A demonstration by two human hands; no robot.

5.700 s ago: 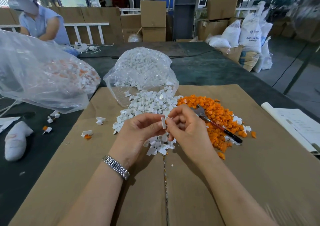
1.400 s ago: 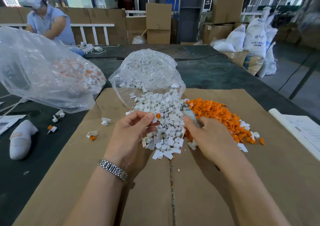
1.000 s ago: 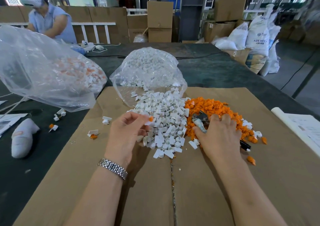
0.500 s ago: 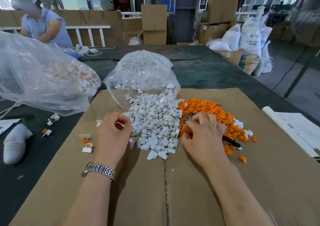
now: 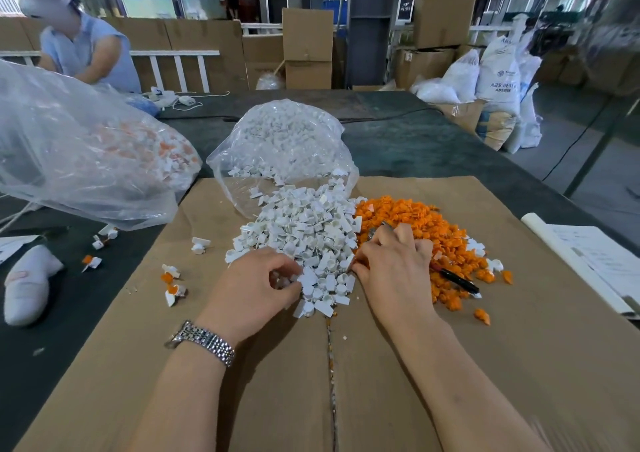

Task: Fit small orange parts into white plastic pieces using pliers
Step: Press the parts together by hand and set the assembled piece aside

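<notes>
Both hands have dropped back to the heaps since a few seconds ago, when they were raised together over the cardboard, working one white piece between the fingertips. That finished piece is gone from the fingers now, and three assembled white-and-orange pieces (image 5: 172, 282) lie off to the left on the cardboard sheet (image 5: 519, 365).

At this moment the person's left hand (image 5: 258, 283) sits at the near edge of the pile of white plastic pieces (image 5: 304, 230), fingers curled down among them and seemingly closing on one; whether a piece is actually pinched cannot be told, since the fingertips are partly buried.

On the other side, the right hand (image 5: 393, 264) lies knuckles-up where the white pile meets the heap of small orange parts (image 5: 433, 240). Its fingers are curled over the pliers (image 5: 453, 280), whose dark handle pokes out to the right and whose metal tip shows just past the fingers. It is not clear whether an orange part is held as well.

Behind the white pile lies an open clear bag of white pieces (image 5: 284, 146), and to the left a larger clear bag of mixed white and orange pieces (image 5: 79, 160).

By the look of things, one fitting cycle has ended and the next is starting: fresh white piece, fresh orange part, then pliers. Both heaps are large, so plenty of work remains.
</notes>
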